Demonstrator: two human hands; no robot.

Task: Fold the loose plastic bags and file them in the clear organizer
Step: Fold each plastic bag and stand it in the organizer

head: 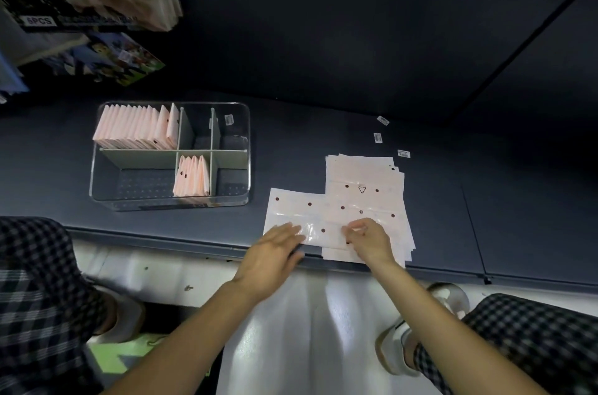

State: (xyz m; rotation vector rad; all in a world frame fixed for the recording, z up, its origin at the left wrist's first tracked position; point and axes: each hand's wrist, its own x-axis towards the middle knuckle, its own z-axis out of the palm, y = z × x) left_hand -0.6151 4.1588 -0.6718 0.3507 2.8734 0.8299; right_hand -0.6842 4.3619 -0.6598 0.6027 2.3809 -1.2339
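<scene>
Hands first: my left hand (pixel 275 249) is lying flat with fingers spread, pressing down the near-left corner of the plastic bag (pixel 310 216) I'm working on, while my right hand (pixel 369 241) is pinching its near edge, fingers curled, I'd say starting a fold. That bag is lying crosswise, partly over the stack of loose bags (pixel 365 181) at the front edge of the dark shelf (pixel 323 129).

Progress-wise I'm guessing I'm past halfway, judging by the clear organizer (pixel 94 168) off to the left. Its far-left compartment is packed with a row of folded bags (pixel 136 127) standing on edge, and the near-middle compartment is holding a smaller bunch of folded bags (pixel 191 176). The other compartments are looking empty. So the current bag plus the stack is what's left to fold and file.
</scene>
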